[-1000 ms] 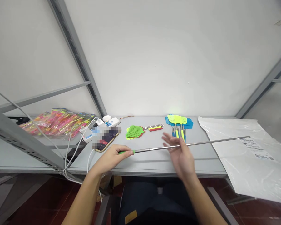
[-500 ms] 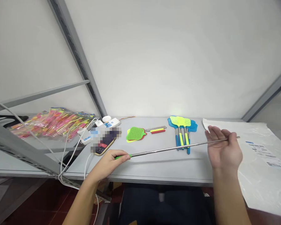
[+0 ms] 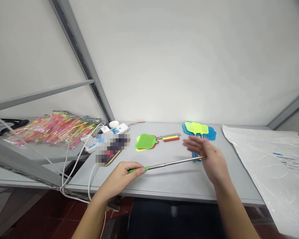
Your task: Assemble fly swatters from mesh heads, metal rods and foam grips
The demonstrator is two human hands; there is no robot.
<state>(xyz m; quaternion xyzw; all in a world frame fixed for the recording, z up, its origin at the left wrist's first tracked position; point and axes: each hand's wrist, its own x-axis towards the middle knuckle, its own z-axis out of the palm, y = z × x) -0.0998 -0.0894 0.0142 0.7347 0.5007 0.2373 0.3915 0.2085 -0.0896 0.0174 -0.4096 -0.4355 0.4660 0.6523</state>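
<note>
My left hand (image 3: 129, 174) is closed around the green handle (image 3: 137, 170) of a silver telescopic rod (image 3: 175, 162), held over the table. My right hand (image 3: 211, 159) is at the rod's far end, fingers stretched out, with the tip against its palm near the thumb. Behind that hand lies a group of fly swatters with yellow heads (image 3: 196, 127) and blue heads (image 3: 211, 133), their handles partly hidden. Further left, a green swatter head (image 3: 146, 141) rests on yellow and red ones. Beside them are thin metal rods (image 3: 168, 135), a yellow handle (image 3: 170, 137) and a red handle (image 3: 171, 139).
A phone (image 3: 112, 154), partly blurred, and a power strip (image 3: 121, 128) with white cables (image 3: 77, 159) occupy the table's left side. Bagged colourful items (image 3: 57, 127) lie beyond the grey metal post (image 3: 83, 56). A large white plastic bag (image 3: 261, 149) hangs over the right front edge.
The rod has become much shorter as my right hand moved left with its end. My left hand keeps hold of the green handle. The view has shifted slightly.
</note>
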